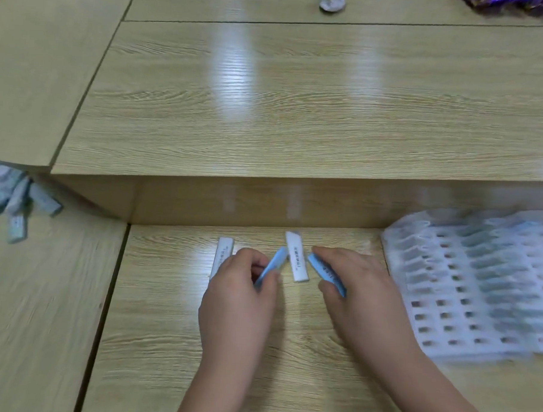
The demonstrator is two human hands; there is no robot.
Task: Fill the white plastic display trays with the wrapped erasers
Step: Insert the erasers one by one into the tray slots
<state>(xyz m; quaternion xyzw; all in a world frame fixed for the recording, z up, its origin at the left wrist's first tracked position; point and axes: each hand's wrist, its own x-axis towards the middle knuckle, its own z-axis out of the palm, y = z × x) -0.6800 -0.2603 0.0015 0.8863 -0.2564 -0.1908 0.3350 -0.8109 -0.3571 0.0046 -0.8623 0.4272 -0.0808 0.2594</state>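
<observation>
A: Where are the wrapped erasers?
B: Four sit in the middle of the lower counter [171,341]. The left hand [238,301] has its grip closed on a blue wrapped eraser [272,266], tilted up between thumb and fingers. The right hand [360,290] grips another blue eraser [326,274] the same way, slanted.
A: And between them?
B: A white-faced eraser [296,258] lies flat on the counter between the two hands, touched by neither. One more white eraser [223,255] lies just left of the left hand, partly hidden by it.
A: The tray?
B: The white plastic display tray [439,313] is at the right, near the right hand; some far slots hold erasers, near rows show empty holes. It's blurred.
A: Anything else?
B: A loose pile of erasers [12,199] at the far left, well apart.
</observation>
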